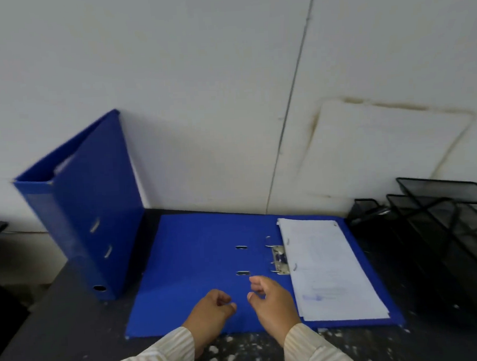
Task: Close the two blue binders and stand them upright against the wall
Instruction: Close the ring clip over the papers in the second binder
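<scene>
Closed blue plastic lever-arch binder (88, 206): standing upright against the white wall (198, 85), far left of both hands. Open blue lever-arch binder (209, 266): lying flat on the dark speckled worktop (73, 330) beneath them. Left hand (211, 310), right hand (270, 301): hovering loosely curled, gripping nothing. White paper stack (326, 269): resting right. Covers probably stiff, smooth; taking the left cover's outer edge seems best.

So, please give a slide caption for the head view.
Both hands hover over the open blue binder; second blue binder stands upright.
</scene>
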Demonstrator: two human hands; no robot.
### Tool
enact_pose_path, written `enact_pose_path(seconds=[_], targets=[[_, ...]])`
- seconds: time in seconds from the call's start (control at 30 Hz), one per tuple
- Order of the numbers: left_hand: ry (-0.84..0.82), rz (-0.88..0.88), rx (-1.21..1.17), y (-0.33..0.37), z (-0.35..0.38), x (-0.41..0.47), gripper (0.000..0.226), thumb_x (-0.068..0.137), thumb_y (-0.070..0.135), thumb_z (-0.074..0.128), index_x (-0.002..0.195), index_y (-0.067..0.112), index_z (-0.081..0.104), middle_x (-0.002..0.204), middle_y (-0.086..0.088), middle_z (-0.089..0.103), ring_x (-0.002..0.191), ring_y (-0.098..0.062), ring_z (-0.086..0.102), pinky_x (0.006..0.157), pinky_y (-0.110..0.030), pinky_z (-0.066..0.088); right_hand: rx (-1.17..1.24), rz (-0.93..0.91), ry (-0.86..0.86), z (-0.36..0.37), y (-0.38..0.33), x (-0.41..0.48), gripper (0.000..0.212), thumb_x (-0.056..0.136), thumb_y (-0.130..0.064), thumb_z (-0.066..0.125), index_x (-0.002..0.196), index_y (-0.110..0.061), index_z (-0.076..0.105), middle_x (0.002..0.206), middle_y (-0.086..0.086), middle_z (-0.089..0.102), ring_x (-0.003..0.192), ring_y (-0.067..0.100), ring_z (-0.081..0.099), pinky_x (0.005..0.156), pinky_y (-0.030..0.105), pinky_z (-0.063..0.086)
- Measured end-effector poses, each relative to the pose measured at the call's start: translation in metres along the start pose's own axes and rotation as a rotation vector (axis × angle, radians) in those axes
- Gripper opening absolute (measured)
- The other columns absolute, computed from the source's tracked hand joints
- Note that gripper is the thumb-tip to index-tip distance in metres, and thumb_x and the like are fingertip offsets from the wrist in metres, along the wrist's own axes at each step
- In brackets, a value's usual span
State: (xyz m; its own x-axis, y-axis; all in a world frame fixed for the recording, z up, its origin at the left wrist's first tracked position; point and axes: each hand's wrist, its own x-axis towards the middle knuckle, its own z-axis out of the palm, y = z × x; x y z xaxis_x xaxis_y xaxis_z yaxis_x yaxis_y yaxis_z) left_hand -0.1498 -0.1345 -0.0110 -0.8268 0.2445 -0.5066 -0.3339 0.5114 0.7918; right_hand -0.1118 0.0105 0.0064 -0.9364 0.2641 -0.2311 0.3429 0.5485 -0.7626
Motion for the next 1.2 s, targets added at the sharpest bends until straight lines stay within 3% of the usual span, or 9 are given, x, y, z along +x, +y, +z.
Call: enact_pose_path(seconds=[0.07, 0.3, 0.5, 0.6, 0.73, 0.9, 0.97, 1.03, 1.2], targets=[[-0.002, -0.024, -0.009, 0.007, 0.022, 0.007, 0.022, 0.093, 0.03, 0.055, 0.111, 0.017, 0.052, 0.111, -0.001, 0.056, 0.091, -0.013, 0.055, 0.075, -0.023, 0.043, -0.007, 0.031, 0.011, -0.017, 0.02, 0.005, 0.037, 0.093, -0.022, 0.055, 0.13, -0.024, 0.051, 0.129, -0.007, 0.056, 0.112, 0.006, 0.053, 0.093, 0.017, 0.04], [0.035, -0.184, -0.192, 0.034, 0.082, 0.032, 0.043, 0.095, 0.028, 0.054, 0.134, 0.013, 0.045, 0.134, -0.009, 0.049, 0.116, -0.027, 0.051, 0.084, -0.037, 0.048, -0.124, 0.056, -0.015, -0.063, 0.081, 0.027, 0.038, 0.094, -0.023, 0.054, 0.132, -0.022, 0.049, 0.138, -0.002, 0.05, 0.124, 0.015, 0.048, 0.102, 0.025, 0.039], [0.085, -0.225, -0.185, 0.04, 0.093, 0.051, 0.045, 0.096, 0.028, 0.052, 0.136, 0.011, 0.043, 0.129, -0.01, 0.051, 0.104, -0.026, 0.055, 0.081, -0.036, 0.048, -0.131, 0.071, 0.015, -0.07, 0.103, 0.057, 0.039, 0.094, -0.018, 0.053, 0.132, -0.02, 0.048, 0.141, -0.003, 0.044, 0.128, 0.015, 0.043, 0.104, 0.024, 0.038], [0.084, -0.221, -0.252, 0.044, 0.094, 0.063, 0.045, 0.097, 0.025, 0.05, 0.139, 0.01, 0.04, 0.12, -0.007, 0.053, 0.099, -0.023, 0.056, 0.081, -0.035, 0.05, -0.176, 0.076, 0.021, -0.066, 0.109, 0.07, 0.048, 0.096, -0.018, 0.048, 0.142, -0.017, 0.036, 0.152, -0.001, 0.03, 0.139, 0.016, 0.028, 0.112, 0.027, 0.028], [0.053, -0.177, -0.368, 0.054, 0.098, 0.082, 0.036, 0.099, 0.023, 0.044, 0.133, 0.013, 0.042, 0.105, -0.006, 0.056, 0.09, -0.02, 0.057, 0.072, -0.027, 0.05, -0.334, 0.018, -0.028, -0.057, 0.119, 0.089, 0.057, 0.099, -0.03, 0.038, 0.15, -0.019, 0.014, 0.16, -0.002, 0.004, 0.147, 0.019, 0.0, 0.119, 0.034, 0.003], [0.091, -0.159, -0.532, 0.062, 0.102, 0.1, 0.021, 0.102, 0.022, 0.038, 0.109, 0.011, 0.054, 0.093, -0.003, 0.061, 0.085, -0.016, 0.06, 0.067, -0.023, 0.051, -0.632, -0.046, -0.063, -0.045, 0.143, 0.094, 0.068, 0.093, -0.058, 0.007, 0.15, -0.022, -0.004, 0.16, -0.001, -0.011, 0.146, 0.023, -0.013, 0.116, 0.041, -0.01], [0.094, -0.159, -0.524, 0.062, 0.103, 0.103, 0.025, 0.102, 0.023, 0.038, 0.111, 0.009, 0.057, 0.098, -0.005, 0.064, 0.09, -0.017, 0.062, 0.07, -0.023, 0.052, -0.659, -0.063, -0.057, -0.043, 0.146, 0.093, 0.088, 0.074, -0.066, -0.024, 0.15, -0.023, -0.007, 0.159, -0.002, -0.013, 0.145, 0.023, -0.015, 0.114, 0.041, -0.012], [0.085, -0.131, -0.466, 0.06, 0.103, 0.106, 0.027, 0.101, 0.024, 0.04, 0.112, 0.009, 0.06, 0.102, -0.007, 0.065, 0.092, -0.019, 0.062, 0.073, -0.024, 0.054, -0.673, -0.055, -0.068, -0.042, 0.148, 0.095, 0.111, 0.053, -0.066, -0.043, 0.149, -0.023, -0.009, 0.158, -0.002, -0.014, 0.145, 0.023, -0.016, 0.114, 0.041, -0.012], [0.024, 0.009, -0.217, 0.059, 0.108, 0.118, 0.023, 0.099, 0.026, 0.046, 0.094, 0.021, 0.068, 0.087, 0.0, 0.065, 0.079, -0.013, 0.058, 0.072, -0.019, 0.054, -0.661, -0.05, -0.078, -0.043, 0.15, 0.095, 0.115, 0.05, -0.066, -0.045, 0.15, -0.024, -0.005, 0.159, -0.002, -0.011, 0.145, 0.022, -0.014, 0.113, 0.039, -0.014]])
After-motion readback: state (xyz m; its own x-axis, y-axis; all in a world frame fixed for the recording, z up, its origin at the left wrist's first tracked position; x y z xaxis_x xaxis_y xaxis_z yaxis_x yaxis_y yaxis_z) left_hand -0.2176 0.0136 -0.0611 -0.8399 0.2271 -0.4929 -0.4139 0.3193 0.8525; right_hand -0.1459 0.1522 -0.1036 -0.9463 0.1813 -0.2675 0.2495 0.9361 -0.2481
